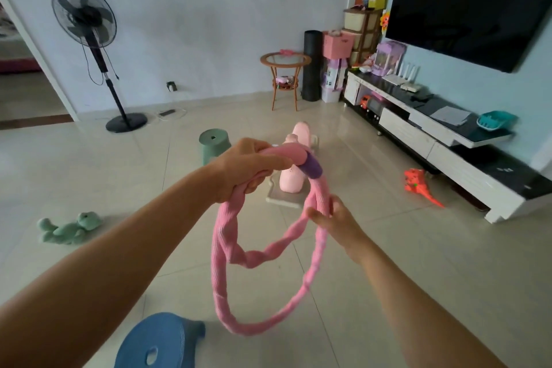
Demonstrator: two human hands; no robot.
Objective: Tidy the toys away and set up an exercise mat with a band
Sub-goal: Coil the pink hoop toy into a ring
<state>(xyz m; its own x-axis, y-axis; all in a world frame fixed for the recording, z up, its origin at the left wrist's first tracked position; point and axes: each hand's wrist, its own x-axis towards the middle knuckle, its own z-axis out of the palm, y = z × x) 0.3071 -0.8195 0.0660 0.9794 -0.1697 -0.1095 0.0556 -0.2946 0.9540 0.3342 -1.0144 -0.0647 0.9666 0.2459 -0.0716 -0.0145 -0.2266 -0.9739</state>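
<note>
A green plush toy [69, 227] lies on the floor well left of the left hand [242, 169], whose fingers clench the pink band [222, 236] at its top, while the right hand [331, 219] pinches its right side, the loops hanging below both.

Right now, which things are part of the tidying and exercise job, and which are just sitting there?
Part of the job:
pink fabric band gripped by left hand and right hand
green plush frog
orange toy dinosaur
rolled black mat

Just there:
black standing fan
blue plastic stool
</note>
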